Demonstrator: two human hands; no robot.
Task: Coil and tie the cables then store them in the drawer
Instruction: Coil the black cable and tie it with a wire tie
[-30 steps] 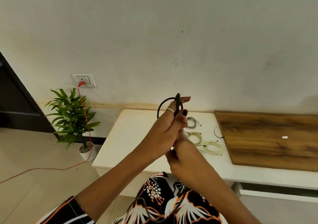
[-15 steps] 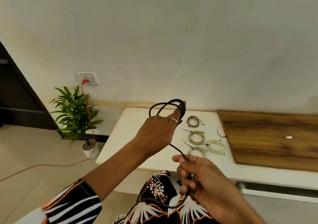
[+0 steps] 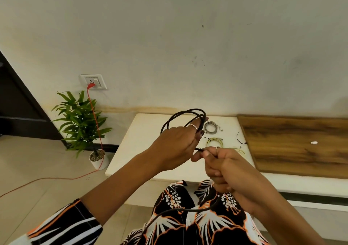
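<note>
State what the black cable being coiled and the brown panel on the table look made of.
Black cable: matte, flexible jacket, probably rubber or braided fabric; it bends in soft loops without shine. Brown panel: wood or wood-look laminate, with streaky grain and a dull finish.

The table [image 3: 143, 150] is set against the wall [image 3: 188, 37]. To its left a plant [image 3: 81, 120] is placed on the floor, and a socket [image 3: 93, 81] is mounted on the wall above the plant. On the table's right part a board [image 3: 301, 143] is laid; left of the board, three coiled cables [image 3: 211, 127] are placed. In front of the table a cable [image 3: 185, 116] is held up between the left hand [image 3: 177, 145] and right hand [image 3: 224, 166].
</note>
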